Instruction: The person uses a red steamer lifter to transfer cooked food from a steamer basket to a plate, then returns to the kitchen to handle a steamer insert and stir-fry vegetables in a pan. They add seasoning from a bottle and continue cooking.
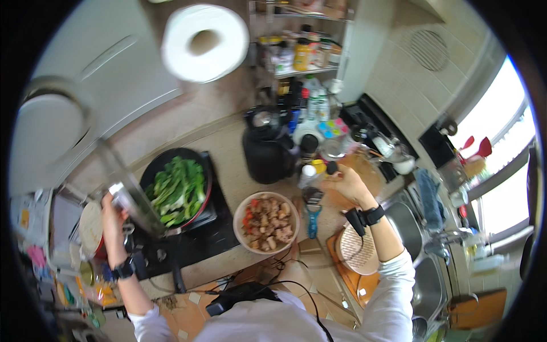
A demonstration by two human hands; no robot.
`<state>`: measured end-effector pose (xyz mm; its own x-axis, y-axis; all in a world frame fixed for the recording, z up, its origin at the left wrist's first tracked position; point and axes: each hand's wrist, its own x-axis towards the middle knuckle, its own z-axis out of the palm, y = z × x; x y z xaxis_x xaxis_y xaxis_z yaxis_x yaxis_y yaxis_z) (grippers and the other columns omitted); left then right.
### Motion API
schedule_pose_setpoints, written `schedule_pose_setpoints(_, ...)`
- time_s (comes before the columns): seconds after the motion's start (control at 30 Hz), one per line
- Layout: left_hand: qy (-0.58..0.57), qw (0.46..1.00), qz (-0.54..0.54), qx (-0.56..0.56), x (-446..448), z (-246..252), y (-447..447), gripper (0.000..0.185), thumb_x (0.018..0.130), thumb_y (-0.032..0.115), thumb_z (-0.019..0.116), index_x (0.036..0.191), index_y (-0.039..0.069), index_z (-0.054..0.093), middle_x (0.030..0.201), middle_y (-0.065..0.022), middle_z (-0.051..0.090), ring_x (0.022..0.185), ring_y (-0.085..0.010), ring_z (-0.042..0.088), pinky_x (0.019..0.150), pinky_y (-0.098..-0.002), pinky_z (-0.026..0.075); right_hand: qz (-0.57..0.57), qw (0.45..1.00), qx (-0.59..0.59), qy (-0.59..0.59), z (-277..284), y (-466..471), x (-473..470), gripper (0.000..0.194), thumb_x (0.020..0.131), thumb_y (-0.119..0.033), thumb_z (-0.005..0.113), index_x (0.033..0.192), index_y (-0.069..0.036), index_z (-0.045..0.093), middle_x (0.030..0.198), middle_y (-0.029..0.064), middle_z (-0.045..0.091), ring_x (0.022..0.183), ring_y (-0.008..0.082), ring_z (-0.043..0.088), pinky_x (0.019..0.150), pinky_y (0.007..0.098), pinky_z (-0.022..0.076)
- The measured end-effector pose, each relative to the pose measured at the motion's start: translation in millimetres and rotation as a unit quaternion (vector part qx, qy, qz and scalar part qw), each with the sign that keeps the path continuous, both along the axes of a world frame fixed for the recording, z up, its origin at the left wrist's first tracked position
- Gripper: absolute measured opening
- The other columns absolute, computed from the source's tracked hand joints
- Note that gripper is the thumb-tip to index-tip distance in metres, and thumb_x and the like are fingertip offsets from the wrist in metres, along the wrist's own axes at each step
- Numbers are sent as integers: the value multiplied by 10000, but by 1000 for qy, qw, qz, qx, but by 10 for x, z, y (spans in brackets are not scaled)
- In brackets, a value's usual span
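Observation:
My left hand (113,218) holds a pan lid (132,196) by its handle, tilted on edge beside a black frying pan (147,171). Leafy greens (177,192) fill the pan, which sits on the stove. On the right, my right hand (345,181) grips a small dark-capped bottle or jar (331,167), largely hidden by the fingers. Near it stand a white-capped shaker (307,174) and a yellow-capped container (318,166). A peeler-like tool with a blue handle (313,222) lies below them. Between my hands is a bowl (236,218) of cooked meat pieces with red bits (267,222).
A black kettle-like appliance (267,154) stands behind the bowl. At right are an orange cutting board (357,290) with a ridged round dish (359,252), and a steel sink (404,231). A paper roll (205,42) hangs overhead, left of a spice rack (305,72).

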<state>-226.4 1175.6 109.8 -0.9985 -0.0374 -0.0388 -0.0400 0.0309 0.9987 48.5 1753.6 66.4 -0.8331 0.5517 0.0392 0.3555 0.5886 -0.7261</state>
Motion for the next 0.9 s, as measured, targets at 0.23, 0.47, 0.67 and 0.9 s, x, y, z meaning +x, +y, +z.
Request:
schedule_pose_setpoints(0.23,71,918,-12,-389,76,490,698,563,788,546,625,723,-6,713,565,-118,639,596,-192,672,612,-330,521,-97,993,14,59,-494,-176,-74,294,771,-240,790,937,-25,677,718,53,656,647,149,611,626,323,500)
schedule_pose_setpoints(0.47,159,856,-115,-477,-238,75,1017,551,722,467,717,775,-80,690,734,-251,676,744,-360,696,726,-411,553,-159,975,21,157,214,-755,463,306,827,-140,754,1094,-15,675,977,94,691,824,140,636,768,303,511)
schedule_pose_setpoints(0.67,141,833,-157,-512,-352,-244,1135,616,706,411,777,966,-119,601,910,-288,675,877,-419,676,762,-458,555,-87,940,55,325,1197,-1691,1190,354,945,-81,570,1268,57,524,1305,205,567,1226,258,528,1087,383,342)
schedule_pose_setpoints(0.9,149,823,-109,-537,-380,-324,1112,656,736,446,753,1024,-118,579,966,-298,668,934,-413,669,809,-457,548,-23,933,-89,347,1234,-2888,1315,465,896,-358,646,1132,35,567,1048,145,643,931,240,640,915,413,478)
